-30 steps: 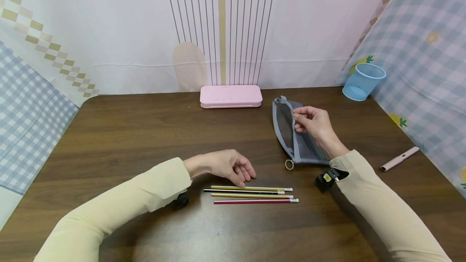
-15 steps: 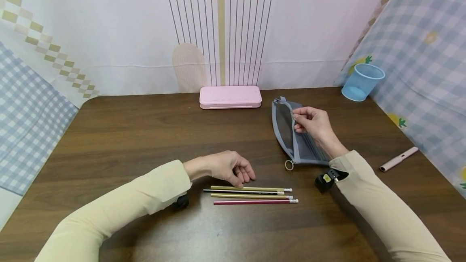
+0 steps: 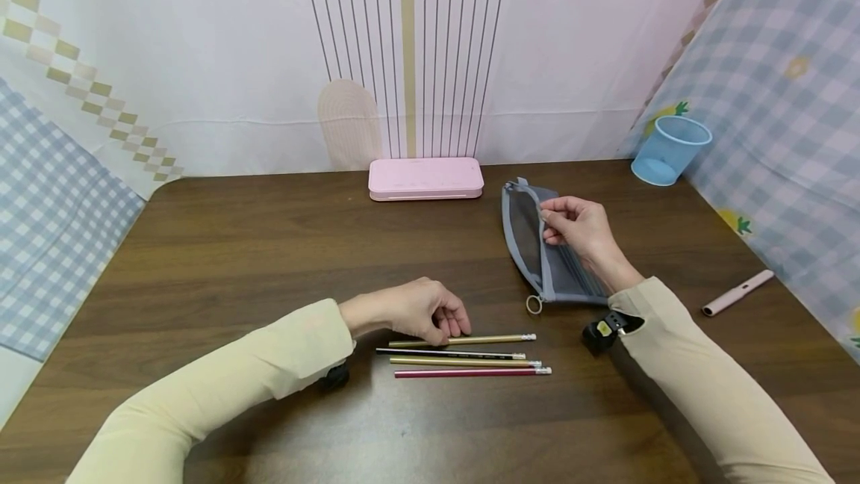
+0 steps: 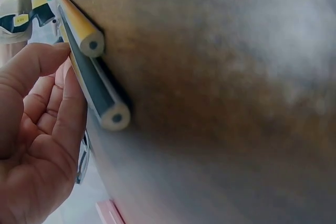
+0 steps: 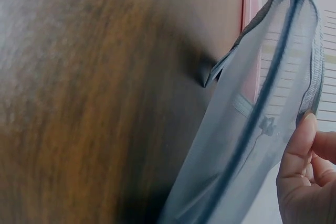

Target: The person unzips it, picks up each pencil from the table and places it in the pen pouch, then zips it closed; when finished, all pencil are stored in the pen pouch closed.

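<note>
In the head view my left hand [image 3: 419, 311] pinches a gold pencil [image 3: 497, 339] between thumb and fingers, its white eraser end angled away from the others. Beside it on the table lie a black pencil [image 3: 457, 354], a second gold pencil [image 3: 463, 362] and a red pencil [image 3: 463, 373]. From the left wrist, the black pencil mostly hides the pinched one. My right hand [image 3: 583, 231] pinches the zipper edge of a grey mesh pencil pouch [image 3: 571, 278], holding its mouth apart. Through the mesh in the right wrist view, no pencils show inside the pouch [image 5: 210, 166].
A pink case [image 3: 426, 179] stands at the back of the wooden table [image 3: 255, 245]. At the back right is a light blue cup [image 3: 672, 151], tilted in view. A pale pink pen-like stick [image 3: 737, 293] lies near the right edge. Patterned cloth hangs behind and at both sides.
The far gold pencil is now pinched by my left hand, and its eraser end has swung away from the black pencil. My right hand and the pouch have stayed in place.
</note>
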The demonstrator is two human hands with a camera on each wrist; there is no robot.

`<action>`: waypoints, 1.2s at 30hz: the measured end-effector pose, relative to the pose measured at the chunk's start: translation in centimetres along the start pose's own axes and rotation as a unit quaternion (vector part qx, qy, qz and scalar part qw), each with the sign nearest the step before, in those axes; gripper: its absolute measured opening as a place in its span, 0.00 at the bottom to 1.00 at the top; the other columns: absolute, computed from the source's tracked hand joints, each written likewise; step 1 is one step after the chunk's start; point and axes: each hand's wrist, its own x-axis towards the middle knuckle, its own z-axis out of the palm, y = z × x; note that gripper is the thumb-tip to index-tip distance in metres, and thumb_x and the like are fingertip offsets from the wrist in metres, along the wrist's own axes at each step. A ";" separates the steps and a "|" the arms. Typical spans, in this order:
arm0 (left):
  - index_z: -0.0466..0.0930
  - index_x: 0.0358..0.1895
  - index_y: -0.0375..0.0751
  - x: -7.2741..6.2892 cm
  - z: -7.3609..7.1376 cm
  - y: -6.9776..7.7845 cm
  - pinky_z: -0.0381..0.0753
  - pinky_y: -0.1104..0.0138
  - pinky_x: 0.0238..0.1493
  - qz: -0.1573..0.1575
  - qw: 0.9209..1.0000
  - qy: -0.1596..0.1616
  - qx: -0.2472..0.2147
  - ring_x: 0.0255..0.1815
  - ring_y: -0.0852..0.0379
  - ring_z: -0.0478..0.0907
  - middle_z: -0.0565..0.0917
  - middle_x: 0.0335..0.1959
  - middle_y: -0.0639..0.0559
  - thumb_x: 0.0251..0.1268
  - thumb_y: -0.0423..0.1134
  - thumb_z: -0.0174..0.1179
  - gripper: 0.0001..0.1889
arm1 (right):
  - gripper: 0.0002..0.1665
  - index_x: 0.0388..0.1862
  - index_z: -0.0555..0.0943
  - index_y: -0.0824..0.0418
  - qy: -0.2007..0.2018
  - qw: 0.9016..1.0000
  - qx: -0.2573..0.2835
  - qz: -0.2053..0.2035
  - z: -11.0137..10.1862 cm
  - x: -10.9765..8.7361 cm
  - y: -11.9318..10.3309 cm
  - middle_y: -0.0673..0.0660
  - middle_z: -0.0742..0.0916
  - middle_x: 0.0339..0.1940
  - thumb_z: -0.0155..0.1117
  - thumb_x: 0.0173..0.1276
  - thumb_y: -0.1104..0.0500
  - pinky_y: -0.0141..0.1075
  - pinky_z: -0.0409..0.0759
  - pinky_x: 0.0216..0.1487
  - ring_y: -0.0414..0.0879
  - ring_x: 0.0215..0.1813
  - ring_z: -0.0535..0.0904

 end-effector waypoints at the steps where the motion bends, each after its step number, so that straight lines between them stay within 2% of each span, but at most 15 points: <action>1: 0.84 0.39 0.38 0.0 0.0 0.0 0.79 0.78 0.35 0.004 1.000 0.004 0.007 0.28 0.70 0.77 0.83 0.27 0.56 0.49 0.22 0.61 0.13 | 0.18 0.53 0.72 0.77 0.000 1.000 0.000 0.000 0.0 0.0 0.0 0.44 0.80 0.22 0.55 0.70 0.65 0.24 0.80 0.25 0.32 0.21 0.77; 11: 0.85 0.33 0.42 0.0 0.0 0.2 0.78 0.78 0.32 0.014 0.996 0.049 0.073 0.26 0.71 0.76 0.82 0.24 0.59 0.47 0.23 0.61 0.11 | 0.18 0.53 0.73 0.77 0.002 1.000 0.002 0.000 0.1 0.0 -0.2 0.44 0.80 0.22 0.55 0.70 0.66 0.24 0.80 0.25 0.32 0.21 0.77; 15: 0.86 0.31 0.42 0.1 -0.2 -0.2 0.77 0.79 0.31 0.013 0.995 0.054 0.077 0.25 0.72 0.75 0.82 0.23 0.60 0.46 0.24 0.60 0.11 | 0.18 0.53 0.73 0.77 0.002 1.000 0.001 0.002 0.1 -0.1 -0.2 0.44 0.79 0.22 0.55 0.70 0.66 0.24 0.80 0.25 0.32 0.21 0.77; 22: 0.86 0.36 0.37 -0.1 -1.4 -0.6 0.80 0.76 0.34 -0.021 0.999 0.037 -0.002 0.27 0.69 0.79 0.85 0.26 0.55 0.48 0.24 0.63 0.11 | 0.18 0.53 0.72 0.77 0.001 1.000 0.004 0.005 0.1 0.0 -0.2 0.44 0.80 0.22 0.55 0.70 0.65 0.24 0.80 0.25 0.32 0.21 0.77; 26: 0.84 0.40 0.32 0.1 -2.4 -0.9 0.81 0.75 0.35 -0.045 0.995 0.054 -0.070 0.29 0.66 0.79 0.85 0.28 0.51 0.50 0.23 0.62 0.11 | 0.18 0.54 0.72 0.77 0.000 1.000 0.005 0.007 0.0 0.0 -0.2 0.44 0.80 0.22 0.55 0.70 0.65 0.24 0.80 0.25 0.32 0.21 0.77; 30: 0.81 0.45 0.26 1.3 -3.3 -1.0 0.80 0.75 0.35 -0.076 0.981 0.095 -0.151 0.30 0.66 0.78 0.84 0.28 0.52 0.53 0.22 0.59 0.14 | 0.18 0.54 0.72 0.76 0.000 1.000 0.001 0.010 0.0 0.0 -0.3 0.44 0.80 0.22 0.55 0.70 0.65 0.24 0.80 0.25 0.32 0.21 0.77; 33: 0.78 0.49 0.25 2.7 -3.7 -0.9 0.81 0.74 0.36 -0.104 0.963 0.125 -0.216 0.31 0.66 0.77 0.82 0.28 0.55 0.57 0.23 0.57 0.15 | 0.18 0.54 0.72 0.76 0.001 1.000 -0.001 0.009 0.1 -0.1 -0.2 0.44 0.79 0.22 0.55 0.70 0.65 0.24 0.80 0.25 0.32 0.21 0.77; 36: 0.76 0.52 0.25 4.4 -3.9 -0.7 0.81 0.73 0.35 -0.124 0.941 0.142 -0.280 0.31 0.65 0.77 0.82 0.29 0.55 0.61 0.25 0.56 0.15 | 0.18 0.53 0.72 0.77 -0.001 1.000 0.004 0.007 0.1 0.0 -0.2 0.45 0.79 0.22 0.55 0.70 0.65 0.24 0.80 0.25 0.32 0.21 0.77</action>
